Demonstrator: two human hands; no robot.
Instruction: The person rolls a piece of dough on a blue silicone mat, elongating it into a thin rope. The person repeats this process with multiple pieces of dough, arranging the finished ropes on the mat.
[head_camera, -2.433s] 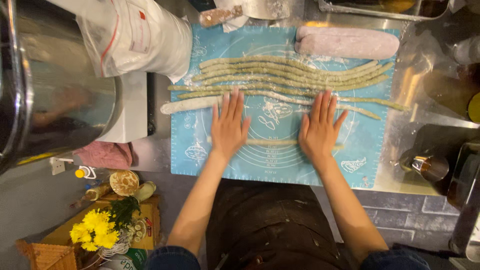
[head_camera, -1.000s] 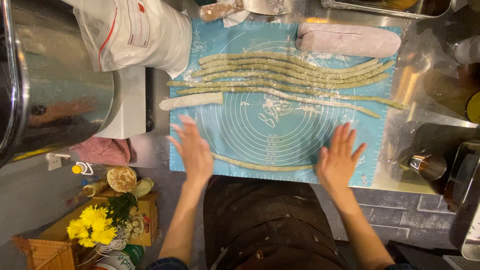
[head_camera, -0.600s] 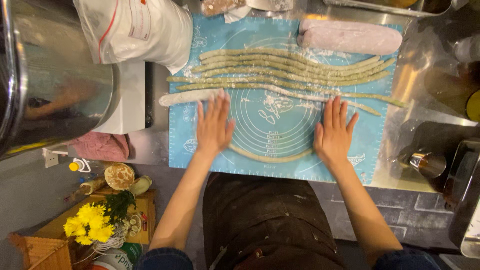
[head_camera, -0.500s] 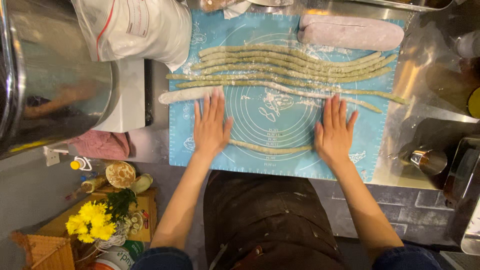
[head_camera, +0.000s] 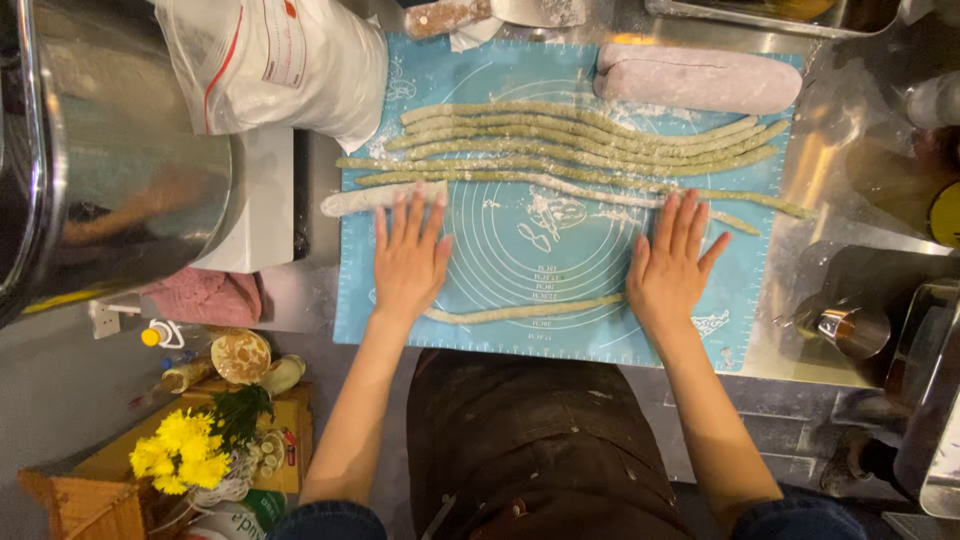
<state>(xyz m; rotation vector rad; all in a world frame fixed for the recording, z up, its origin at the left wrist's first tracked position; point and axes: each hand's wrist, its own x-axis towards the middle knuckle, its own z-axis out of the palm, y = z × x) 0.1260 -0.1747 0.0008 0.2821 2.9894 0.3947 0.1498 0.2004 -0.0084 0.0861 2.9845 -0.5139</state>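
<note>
A thin greenish dough rope is being pressed near the blue mat's front edge under the flat, spread-fingered left hand and right hand, held well apart at its ends, while finished ropes are lying towards the far edge.

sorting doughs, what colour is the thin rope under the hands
Pale greenish-beige thin dough rope, on the light blue mat; head view.
</note>
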